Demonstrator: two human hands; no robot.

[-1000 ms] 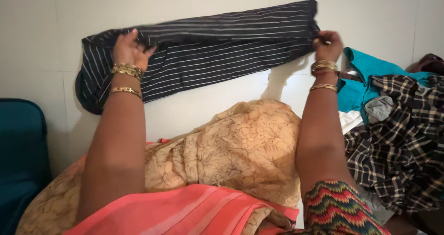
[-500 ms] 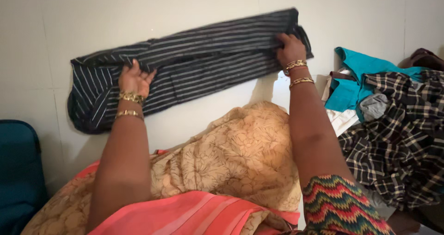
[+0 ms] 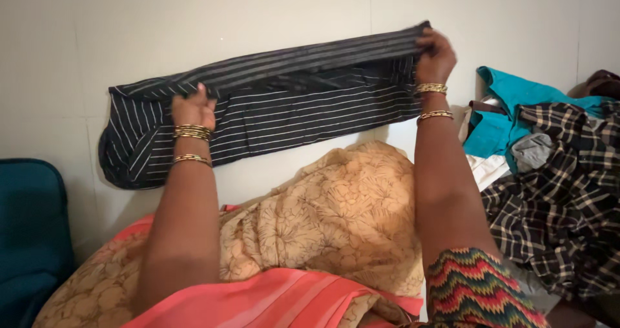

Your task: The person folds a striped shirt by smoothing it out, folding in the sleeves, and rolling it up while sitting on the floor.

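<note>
Folding the striped cloth (image 3: 278, 102) lengthwise: left hand (image 3: 192, 108) and right hand (image 3: 434, 55) each pinch its top edge, ready to lower it flat

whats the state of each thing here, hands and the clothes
left hand: closed on the upper edge of the striped cloth
right hand: closed on the far end of the same edge
striped cloth: folded into a long band, stretched between both hands
checked shirt: crumpled in the pile at the right
teal garment: bunched up in that pile
beige floral cloth: draped loosely below the arms
</note>
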